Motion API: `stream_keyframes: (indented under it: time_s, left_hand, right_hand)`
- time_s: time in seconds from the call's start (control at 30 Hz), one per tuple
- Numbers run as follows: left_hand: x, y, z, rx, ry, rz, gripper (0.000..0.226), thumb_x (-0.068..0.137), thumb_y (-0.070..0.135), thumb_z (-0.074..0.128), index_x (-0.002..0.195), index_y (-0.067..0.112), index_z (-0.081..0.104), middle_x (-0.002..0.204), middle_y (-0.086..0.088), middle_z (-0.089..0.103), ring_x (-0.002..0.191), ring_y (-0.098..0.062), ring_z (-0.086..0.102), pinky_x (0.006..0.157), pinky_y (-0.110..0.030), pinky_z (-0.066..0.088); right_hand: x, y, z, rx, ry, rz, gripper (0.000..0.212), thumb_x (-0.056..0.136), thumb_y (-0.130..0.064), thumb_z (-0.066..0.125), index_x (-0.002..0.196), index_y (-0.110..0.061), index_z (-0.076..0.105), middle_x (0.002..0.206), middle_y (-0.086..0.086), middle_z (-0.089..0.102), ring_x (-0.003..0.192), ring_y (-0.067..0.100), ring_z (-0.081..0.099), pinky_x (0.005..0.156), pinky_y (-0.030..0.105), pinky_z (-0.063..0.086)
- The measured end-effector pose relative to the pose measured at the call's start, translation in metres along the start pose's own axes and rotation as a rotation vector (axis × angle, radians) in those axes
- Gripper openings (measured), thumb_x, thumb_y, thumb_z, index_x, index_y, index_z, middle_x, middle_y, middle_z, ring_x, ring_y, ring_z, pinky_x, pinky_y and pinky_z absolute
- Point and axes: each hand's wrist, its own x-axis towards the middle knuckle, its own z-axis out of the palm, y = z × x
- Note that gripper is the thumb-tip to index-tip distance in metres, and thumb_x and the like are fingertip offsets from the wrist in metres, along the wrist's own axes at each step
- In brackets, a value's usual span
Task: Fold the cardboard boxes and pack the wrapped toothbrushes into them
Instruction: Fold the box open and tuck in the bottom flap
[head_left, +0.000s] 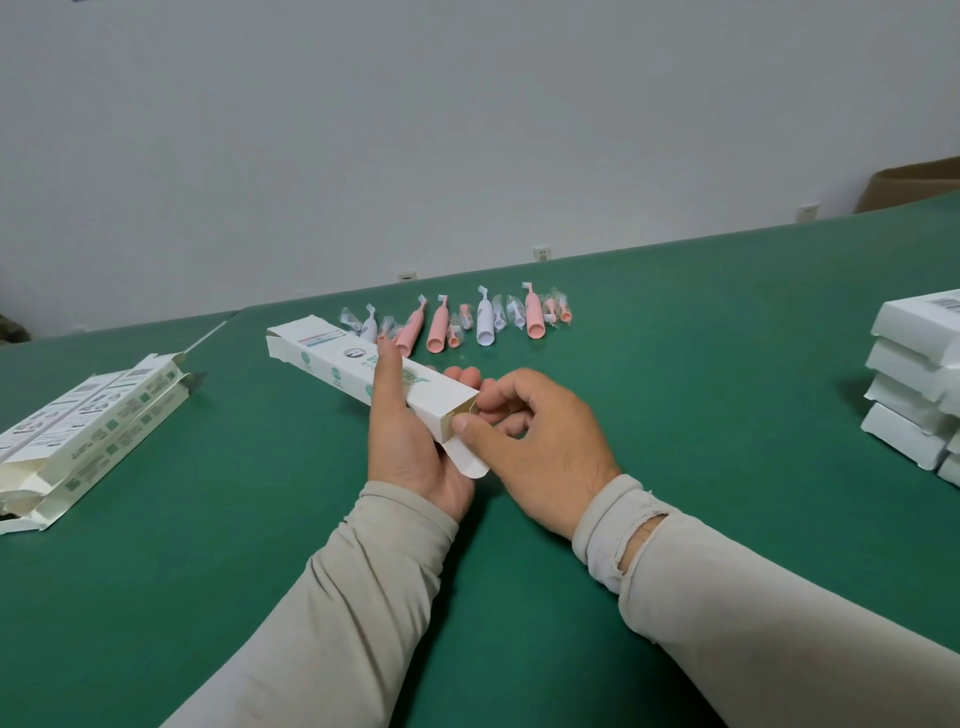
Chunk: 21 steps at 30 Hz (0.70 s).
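The long white box (363, 371) is held slantwise above the green surface (675, 364) at centre, clasped along its body by the left hand (410, 441) so the near open end stays steady. There the right hand (530, 441) pinches a side flap, probably to tuck it in. Wrapped toothbrushes (467, 322) lie just beyond, within reach; flat boxes (78, 431) wait left, closed boxes (919, 379) are stacked right.

Small packing workshop or light assembly room. Long worktop (727, 322) covered in green felt-like cloth, bare pale wall (415, 130) right behind it with a few wall sockets (541, 254) just above the worktop's far edge. On the worktop: flat unfolded white cartons (88, 431) at its left end, stack of closed white boxes (914, 384) at its right end, row of pink and white toothbrushes (467, 322) near its far edge. Brown cardboard carton (914, 187) beyond the worktop's far right corner.
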Motion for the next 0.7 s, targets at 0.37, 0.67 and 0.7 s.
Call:
stream_keyframes:
  time_s: [0.37, 0.67, 0.7]
  left_hand:
    - [-0.003, -0.003, 0.008, -0.010, -0.054, -0.014, 0.096, 0.062, 0.061, 0.074, 0.147, 0.026, 0.047, 0.109, -0.009, 0.048, 0.099, -0.027, 0.055, 0.073, -0.044, 0.058]
    - [0.004, 0.002, -0.001, -0.029, -0.022, -0.057, 0.075, 0.084, 0.067, 0.060, 0.128, 0.006, 0.054, 0.096, -0.008, 0.056, 0.100, -0.027, 0.056, 0.095, -0.049, 0.053]
    - [0.004, 0.003, -0.002, -0.034, -0.025, -0.075, 0.073, 0.083, 0.068, 0.060, 0.122, 0.006, 0.053, 0.090, -0.008, 0.058, 0.097, -0.028, 0.057, 0.093, -0.046, 0.054]
  right_hand:
    - [0.002, 0.003, 0.000, -0.112, 0.073, -0.086, 0.017, 0.076, -0.018, 0.078, 0.073, -0.028, 0.064, 0.073, -0.029, 0.063, 0.059, 0.000, 0.054, 0.060, 0.009, 0.043]
    - [-0.002, 0.001, -0.004, -0.167, -0.059, -0.179, 0.010, 0.080, -0.022, 0.074, 0.079, -0.028, 0.066, 0.089, -0.019, 0.068, 0.082, 0.002, 0.064, 0.079, 0.023, 0.053]
    - [-0.002, 0.000, -0.006, -0.211, -0.102, -0.213, 0.008, 0.080, -0.026, 0.071, 0.084, -0.030, 0.065, 0.092, -0.020, 0.065, 0.087, 0.003, 0.063, 0.083, 0.025, 0.053]
